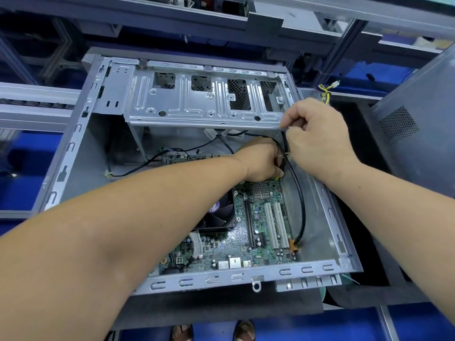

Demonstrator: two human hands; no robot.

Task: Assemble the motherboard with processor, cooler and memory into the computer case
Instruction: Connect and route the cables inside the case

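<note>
Green motherboard [258,232] (seated) in case [73,134]

A black cable [300,200] is pinched by both the left hand [261,159] and the right hand [317,141] above the motherboard [261,232] seated in the open computer case [73,148].

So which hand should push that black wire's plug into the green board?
Probably the left hand: it is low at the green motherboard's far edge, gripping the thin black cable. The right hand pinches it higher up.
</note>
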